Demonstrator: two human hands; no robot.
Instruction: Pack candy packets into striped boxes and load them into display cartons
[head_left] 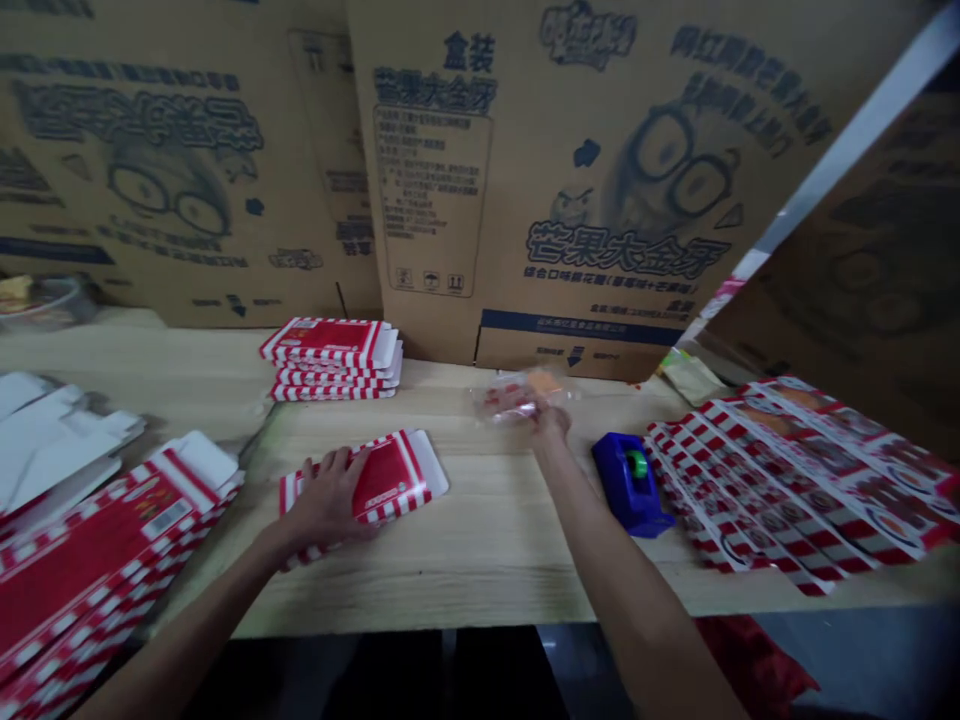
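My left hand [330, 500] is wrapped over a red carton [390, 475] with white-striped edges, which lies on the table. The carton's white end flap sticks out at the right. Farther forward, my right hand [553, 422] pinches the near edge of a see-through plastic packet [514, 395]. Reddish pieces and an orange piece show inside the packet, though it is slightly blurred. Between my right forearm and the printed sheets stands a blue tape dispenser [628, 485] with a green core.
Stacked red cartons [330, 345] sit at the back. More flat cartons [112, 540] and white flaps [45, 430] pile up at left. Striped printed sheets [795, 480] cover the right side. Big cardboard boxes [427, 270] wall off the back. A plastic tub [52, 305] stands far left.
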